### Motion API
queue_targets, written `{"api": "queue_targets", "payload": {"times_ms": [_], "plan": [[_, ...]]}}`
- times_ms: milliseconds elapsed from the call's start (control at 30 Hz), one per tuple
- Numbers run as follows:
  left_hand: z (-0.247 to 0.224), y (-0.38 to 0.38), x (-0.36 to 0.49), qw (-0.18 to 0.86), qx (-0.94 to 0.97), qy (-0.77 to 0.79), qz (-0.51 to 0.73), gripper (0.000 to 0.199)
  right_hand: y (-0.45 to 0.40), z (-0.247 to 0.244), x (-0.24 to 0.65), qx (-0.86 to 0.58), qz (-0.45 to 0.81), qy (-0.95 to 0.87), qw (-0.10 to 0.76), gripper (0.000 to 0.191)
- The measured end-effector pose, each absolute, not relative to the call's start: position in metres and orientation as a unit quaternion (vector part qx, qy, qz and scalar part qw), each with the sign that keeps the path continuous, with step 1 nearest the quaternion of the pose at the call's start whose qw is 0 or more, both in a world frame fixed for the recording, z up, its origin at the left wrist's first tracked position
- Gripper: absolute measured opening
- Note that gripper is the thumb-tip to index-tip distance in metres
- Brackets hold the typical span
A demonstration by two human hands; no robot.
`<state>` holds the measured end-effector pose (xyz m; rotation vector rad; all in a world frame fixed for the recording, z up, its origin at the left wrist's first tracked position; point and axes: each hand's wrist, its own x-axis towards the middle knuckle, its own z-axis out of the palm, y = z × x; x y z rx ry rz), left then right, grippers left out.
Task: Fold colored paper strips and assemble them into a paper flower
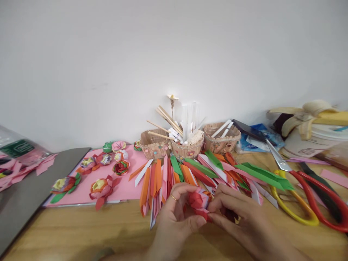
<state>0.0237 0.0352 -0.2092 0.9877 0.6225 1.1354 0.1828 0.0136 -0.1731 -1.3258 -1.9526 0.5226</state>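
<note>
Between my hands, above the front of the wooden table, is a small folded paper flower [198,201] with red, pink and lilac petals. My left hand [174,217], with a ring on one finger, curls round the flower's left side. Thumb and fingertips of my right hand [236,212] pinch its right edge, and part of the flower is hidden behind those fingers. Just beyond my hands lies a fanned pile of folded paper strips [156,179] in orange, red, pink, white and green.
Several paper flowers [100,186] rest on a pink sheet [78,192] at left. Three small baskets [187,149] with sticks stand against the wall. Red-handled scissors [307,192], yellow-handled scissors [295,206] and a banana peel [304,116] are at right. A grey board [24,206] lies far left.
</note>
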Motion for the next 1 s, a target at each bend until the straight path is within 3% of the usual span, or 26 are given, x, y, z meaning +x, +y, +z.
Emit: {"api": "queue_targets", "payload": {"times_ms": [333, 567, 1000], "plan": [[-0.205, 0.034, 0.02, 0.758, 0.356, 0.277, 0.471, 0.037, 0.01, -0.162, 0.184, -0.509, 0.143, -0.72, 0.45, 0.011], [-0.205, 0.032, 0.02, 0.753, 0.373, 0.281, 0.463, 0.038, 0.009, -0.163, 0.182, -0.477, 0.127, -0.779, 0.386, 0.015], [-0.203, 0.031, 0.021, 0.759, 0.381, 0.257, 0.462, 0.037, 0.003, -0.168, 0.184, -0.48, 0.076, -0.787, 0.381, 0.014]]}}
